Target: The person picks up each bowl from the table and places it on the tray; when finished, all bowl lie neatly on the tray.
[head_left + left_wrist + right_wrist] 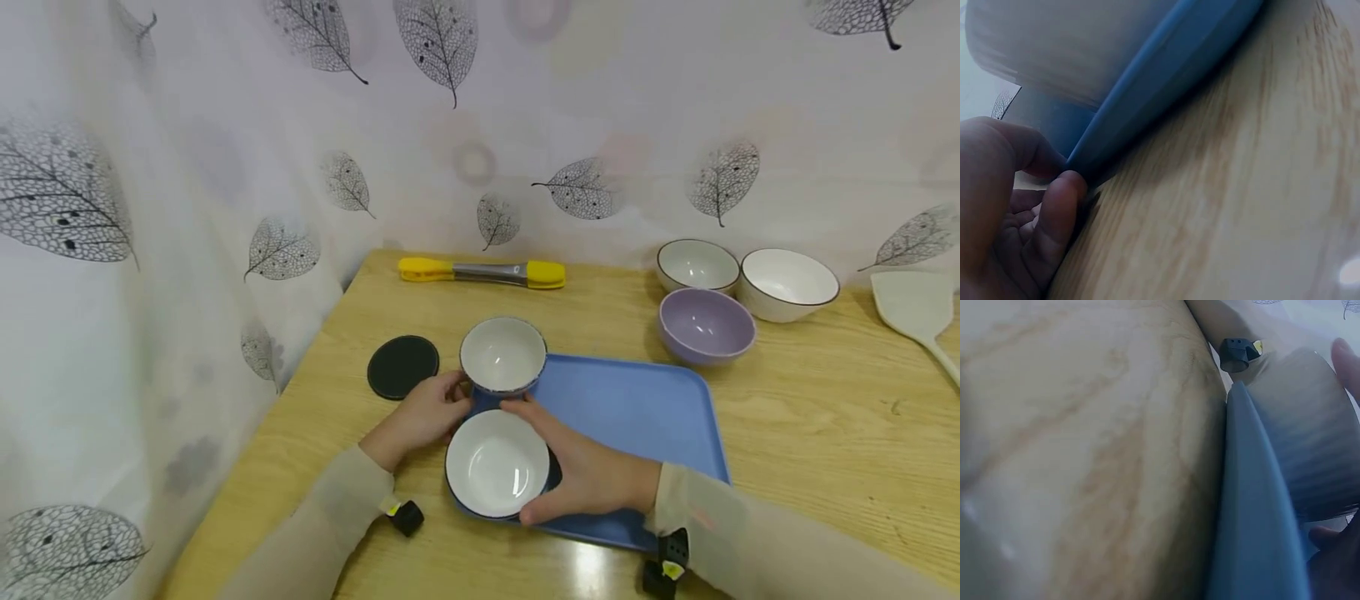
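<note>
Leftmost, flat black round disc (402,367), lying on pale wood-grain table (315,467). Next, left hand (427,414), thumb and finger pinching the rim of a blue rectangular plastic-looking tray (637,404); presumably for steadying, best held firmly. Then, glossy white round bowl (497,462) with thin dark rim, apparently ceramic, at the tray's near left corner; beyond, apart, speckle-rimmed round white bowl (502,352). Right hand (588,471), thumb and fingers curved round the near bowl's right side; advisable: bowl level, fingertips clear of the neighbouring rim, grip loosened evenly. Rightward, glossy purple round bowl (707,327), just beyond the tray.
</note>
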A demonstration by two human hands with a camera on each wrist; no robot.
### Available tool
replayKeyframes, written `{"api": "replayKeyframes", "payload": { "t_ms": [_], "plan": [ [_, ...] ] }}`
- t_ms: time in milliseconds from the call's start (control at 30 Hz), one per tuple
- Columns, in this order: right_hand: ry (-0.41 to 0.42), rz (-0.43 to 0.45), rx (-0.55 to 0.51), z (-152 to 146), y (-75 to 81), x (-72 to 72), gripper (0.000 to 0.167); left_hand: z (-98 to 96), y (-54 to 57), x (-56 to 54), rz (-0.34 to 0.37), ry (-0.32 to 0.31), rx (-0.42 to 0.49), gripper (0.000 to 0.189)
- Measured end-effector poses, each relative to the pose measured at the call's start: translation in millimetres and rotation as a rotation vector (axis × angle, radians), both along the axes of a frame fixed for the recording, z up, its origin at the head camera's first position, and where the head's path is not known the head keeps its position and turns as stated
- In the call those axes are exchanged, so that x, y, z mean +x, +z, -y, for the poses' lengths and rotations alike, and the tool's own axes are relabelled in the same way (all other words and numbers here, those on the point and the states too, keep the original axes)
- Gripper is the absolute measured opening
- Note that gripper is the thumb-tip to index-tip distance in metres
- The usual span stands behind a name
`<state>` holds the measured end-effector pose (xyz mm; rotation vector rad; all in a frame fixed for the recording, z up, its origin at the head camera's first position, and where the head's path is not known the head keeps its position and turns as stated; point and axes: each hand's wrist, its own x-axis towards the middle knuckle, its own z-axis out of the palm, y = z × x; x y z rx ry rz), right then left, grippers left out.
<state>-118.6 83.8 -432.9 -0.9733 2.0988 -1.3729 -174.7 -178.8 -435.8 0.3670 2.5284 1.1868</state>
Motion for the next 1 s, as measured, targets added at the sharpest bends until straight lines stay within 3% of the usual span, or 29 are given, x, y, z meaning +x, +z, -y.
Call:
{"api": "replayKeyframes", "payload": {
  "t_ms": [167, 267, 333, 467, 600, 700, 767, 833, 1000],
  "plan": [
    [0.045, 0.015, 0.085, -15, 10.6, -3.9, 0.113, 0.0, -4.2, 3.8, -0.007, 0.011, -0.003, 0.036],
    [0.033, -0.013, 0.094, -35, 20.4, -8.9, 0.088, -0.9, -6.2, 5.8, -0.002, 0.010, 0.008, 0.037],
    [-0.019, -0.082, 0.082, -51, 26.3, -13.0, 0.068, -1.9, -5.4, 6.1, -0.008, 0.005, 0.011, 0.038],
    [-0.227, -0.286, 0.082, -84, 34.5, -20.5, 0.043, -3.5, 0.0, 5.1, -0.011, 0.005, 0.001, 0.039],
    [-0.499, -0.561, 0.071, -117, 36.6, -26.8, 0.036, -3.8, 2.2, 4.9, 0.001, 0.006, -0.001, 0.039],
    [-0.739, -0.656, 0.116, -143, 37.5, -30.7, 0.040, -3.5, 1.7, 5.0, 0.000, -0.001, -0.003, 0.037],
    [-0.858, -0.603, 0.140, -160, 37.9, -35.4, 0.052, -2.8, 0.8, 4.9, -0.007, -0.003, -0.007, 0.036],
    [-0.924, -0.487, 0.165, -175, 37.6, -41.4, 0.069, -2.0, 0.1, 5.0, -0.010, -0.001, -0.010, 0.035],
    [-0.938, -0.226, 0.186, -203, 32.6, -52.7, 0.101, -1.1, 0.4, 3.5, -0.011, 0.000, -0.003, 0.034]
  ]
}}
